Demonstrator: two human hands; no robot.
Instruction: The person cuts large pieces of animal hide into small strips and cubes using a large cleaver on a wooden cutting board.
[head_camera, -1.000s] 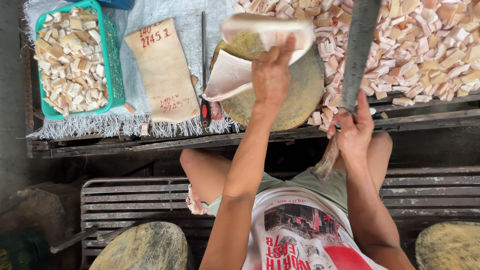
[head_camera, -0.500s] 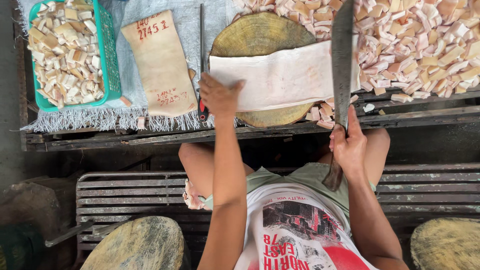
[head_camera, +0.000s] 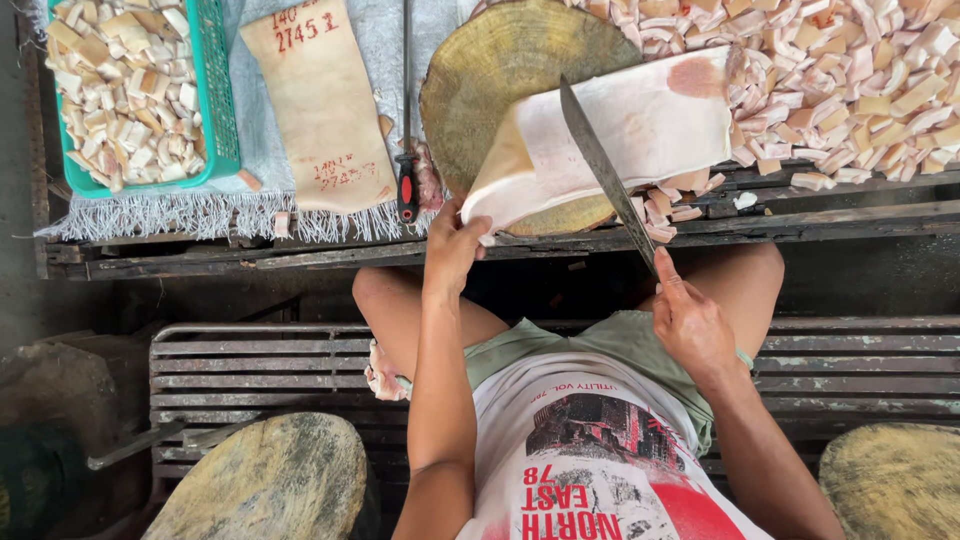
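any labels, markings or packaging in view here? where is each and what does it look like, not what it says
Marked slab: pale tan, oblong, flat on the grey cloth right of the green basket; red handwritten marks at both ends.
Held slab: pale sheet on the round wooden block, gripped by the left hand, long knife in the right hand; faint reddish patch, no clear marking.
No screens or signs.
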